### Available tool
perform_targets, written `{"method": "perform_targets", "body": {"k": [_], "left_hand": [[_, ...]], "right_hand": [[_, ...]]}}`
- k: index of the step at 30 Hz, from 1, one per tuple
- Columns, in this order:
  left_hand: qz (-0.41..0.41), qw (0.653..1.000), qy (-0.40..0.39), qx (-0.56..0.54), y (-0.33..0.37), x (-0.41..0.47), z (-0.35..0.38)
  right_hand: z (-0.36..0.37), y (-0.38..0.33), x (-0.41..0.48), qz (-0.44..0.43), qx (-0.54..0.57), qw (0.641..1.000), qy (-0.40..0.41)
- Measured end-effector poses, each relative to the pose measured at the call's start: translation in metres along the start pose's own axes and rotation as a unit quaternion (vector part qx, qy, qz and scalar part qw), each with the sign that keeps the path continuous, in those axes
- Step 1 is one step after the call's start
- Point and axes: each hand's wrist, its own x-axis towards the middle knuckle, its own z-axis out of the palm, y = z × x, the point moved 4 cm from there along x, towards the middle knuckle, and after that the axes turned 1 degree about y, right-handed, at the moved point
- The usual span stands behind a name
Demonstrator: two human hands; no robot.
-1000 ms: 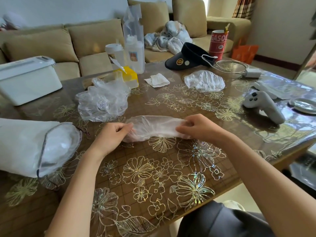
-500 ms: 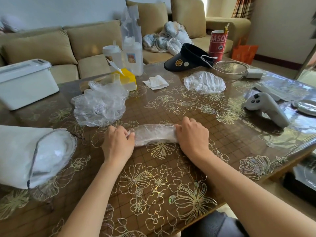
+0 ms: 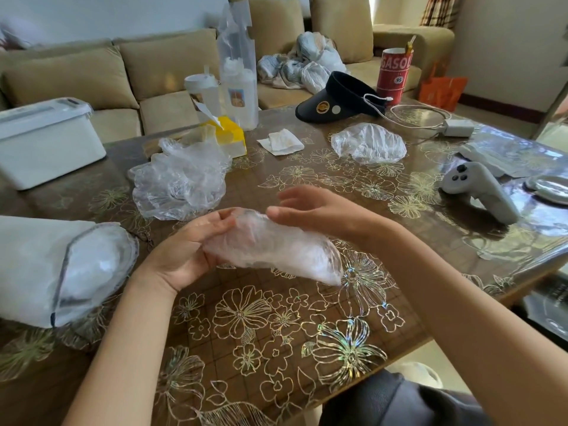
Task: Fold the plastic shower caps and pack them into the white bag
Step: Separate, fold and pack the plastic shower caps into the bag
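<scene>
Where the left hand [image 3: 181, 253] grips the shower cap [image 3: 276, 253], fingertips lie hidden.

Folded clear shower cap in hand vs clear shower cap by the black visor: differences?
Folded clear plastic shower cap: elongated, flattened bundle; loose clear plastic cap by the black visor: puffed dome. Folded cap is held by the left hand; loose cap lies on the brown floral table. Both crinkled, translucent.

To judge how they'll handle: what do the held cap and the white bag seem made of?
Held cap: thin clear plastic film, glossy, crinkled, see-through at its edges. White bag: apparently matte, soft fabric, no shine; its mouth panel looks translucent, mesh or film unclear.
</scene>
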Motion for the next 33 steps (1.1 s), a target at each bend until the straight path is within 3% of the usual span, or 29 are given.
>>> {"method": "perform_targets", "body": {"k": [5,8,11,18,21,23,25,26,27,28,30,33], "left_hand": [[-0.015,1.0,-0.026,0.004,-0.003,-0.003,0.0],[-0.007,0.999,0.021,0.028,-0.003,-0.002,-0.011],[-0.004,0.998,0.06,0.037,-0.003,-0.002,-0.023],[-0.033,0.991,0.064,0.11,-0.005,0.003,-0.029],[0.017,0.978,0.159,0.13,-0.003,0.017,-0.02],[0.107,0.924,0.274,0.246,0.008,0.02,-0.021],[0.185,0.808,0.342,0.443,0.017,0.01,-0.005],[0.22,0.767,0.337,0.5,0.016,0.003,0.009],[0.241,0.756,0.301,0.529,0.01,-0.003,0.026],[0.241,0.767,0.247,0.54,0.001,-0.007,0.044],[0.16,0.769,0.135,0.604,-0.029,-0.004,0.07],[0.046,0.687,0.069,0.722,-0.057,0.008,0.071]], "right_hand": [[0.023,0.009,-0.009,0.067,0.08,0.982,-0.16],[0.031,0.015,-0.016,0.099,0.104,0.965,-0.218],[0.034,0.019,-0.021,0.116,0.06,0.956,-0.262],[0.03,0.029,-0.04,0.207,-0.005,0.928,-0.309],[0.036,0.031,-0.043,0.209,-0.041,0.934,-0.287],[0.04,0.032,-0.04,0.21,-0.056,0.944,-0.249],[0.041,0.032,-0.038,0.222,-0.048,0.951,-0.212],[0.041,0.031,-0.037,0.229,-0.043,0.951,-0.203],[0.041,0.031,-0.037,0.236,-0.038,0.95,-0.199],[0.042,0.029,-0.037,0.24,-0.037,0.95,-0.197],[0.042,0.028,-0.038,0.244,-0.049,0.95,-0.191],[0.042,0.026,-0.041,0.237,-0.076,0.95,-0.186]]}}
